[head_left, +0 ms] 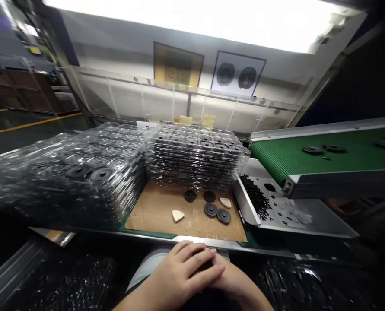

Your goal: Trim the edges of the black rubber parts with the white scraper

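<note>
My left hand (182,272) lies across my right hand (231,274) just in front of the worktop edge. The left fingers are stretched out, slightly apart, and hold nothing. My right hand is partly covered, and its fingers are hidden. Beyond them, on a brown cardboard sheet (156,203), lie several round black parts with a raised centre, including one black disc (224,216) near the right side. Two small cream wedge-shaped pieces are there too: one wedge (178,215) near the middle and another wedge (225,202) by the discs.
Clear plastic trays are piled in a left stack (121,151) and a rear stack (195,160), with black parts in some pockets. At right, a white tray (249,207) holds small black pieces. Above it runs a green conveyor belt (279,153) carrying several black discs.
</note>
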Demonstrator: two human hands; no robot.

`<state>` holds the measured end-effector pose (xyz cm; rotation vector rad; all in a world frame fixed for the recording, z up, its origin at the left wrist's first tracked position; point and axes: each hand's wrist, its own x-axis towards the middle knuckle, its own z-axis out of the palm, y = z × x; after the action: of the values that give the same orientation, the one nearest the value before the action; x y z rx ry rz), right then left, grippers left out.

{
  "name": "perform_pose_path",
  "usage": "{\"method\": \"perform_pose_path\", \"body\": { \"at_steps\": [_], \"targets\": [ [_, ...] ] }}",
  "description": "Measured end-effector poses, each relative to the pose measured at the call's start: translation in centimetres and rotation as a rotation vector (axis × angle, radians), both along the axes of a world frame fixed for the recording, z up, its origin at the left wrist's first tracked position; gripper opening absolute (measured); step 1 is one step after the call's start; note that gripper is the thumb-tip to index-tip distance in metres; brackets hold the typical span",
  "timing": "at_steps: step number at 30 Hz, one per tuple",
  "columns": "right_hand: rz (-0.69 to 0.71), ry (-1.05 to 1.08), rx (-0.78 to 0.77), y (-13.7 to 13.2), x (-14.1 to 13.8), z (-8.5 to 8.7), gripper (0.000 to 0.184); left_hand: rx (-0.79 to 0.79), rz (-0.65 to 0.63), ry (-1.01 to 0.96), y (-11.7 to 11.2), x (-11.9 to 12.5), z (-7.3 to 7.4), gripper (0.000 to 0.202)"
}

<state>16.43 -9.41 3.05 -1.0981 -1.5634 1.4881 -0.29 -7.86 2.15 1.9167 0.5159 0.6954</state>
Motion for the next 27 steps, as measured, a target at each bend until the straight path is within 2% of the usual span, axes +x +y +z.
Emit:
{"method": "perform_pose_path", "body": {
  "at_steps": [3,5,7,9,11,12,14,15,17,19,22,25,27],
  "targets": [
    [0.098,0.013,-0.072,0.9,-1.0,0.8,0.029,0.024,0.140,-0.071,-0.4,-0.7,-1.4,0.038],
    [0.119,0.030,-0.116,1.7,-1.3,0.9,0.032,0.024,0.199,-0.077,0.1,-0.9,-2.3,0.037],
    [0.116,0.049,-0.156,2.6,-1.2,0.4,0.038,0.010,0.212,-0.052,0.9,-0.9,-3.0,0.037],
    [0.125,0.079,-0.202,3.6,-0.9,-0.8,0.053,-0.037,0.248,-0.065,2.0,-1.0,-3.3,0.038],
    [0.139,0.119,-0.210,4.8,-0.3,-2.8,0.076,-0.205,0.407,-0.132,3.5,-1.3,-3.4,0.050],
    [0.103,0.081,-0.152,5.5,-0.1,-4.0,0.083,-0.339,0.519,-0.203,4.4,-1.5,-3.4,0.057],
    [-0.063,-0.135,0.043,7.0,0.1,-7.0,0.077,-0.685,0.701,-0.394,6.4,-2.2,-3.7,0.062],
    [-0.162,-0.274,0.141,7.8,0.0,-8.5,0.067,-0.872,0.734,-0.506,7.3,-2.7,-3.9,0.059],
    [-0.283,-0.491,0.245,9.2,-0.6,-11.2,0.052,-1.191,0.729,-0.710,9.0,-3.5,-4.6,0.053],
    [-0.280,-0.555,0.247,10.3,-1.5,-13.1,0.046,-1.370,0.712,-0.828,10.2,-4.3,-5.2,0.050],
    [-0.252,-0.636,0.272,11.7,-2.8,-14.3,0.040,-1.416,0.690,-0.918,11.1,-4.8,-5.9,0.046],
    [-0.257,-0.692,0.287,13.3,-3.4,-14.3,0.034,-1.390,0.687,-0.930,11.5,-4.4,-6.0,0.051],
    [-0.264,-0.703,0.287,14.4,-3.3,-14.0,0.032,-1.370,0.700,-0.902,11.9,-4.0,-6.0,0.063]
  ]
}}
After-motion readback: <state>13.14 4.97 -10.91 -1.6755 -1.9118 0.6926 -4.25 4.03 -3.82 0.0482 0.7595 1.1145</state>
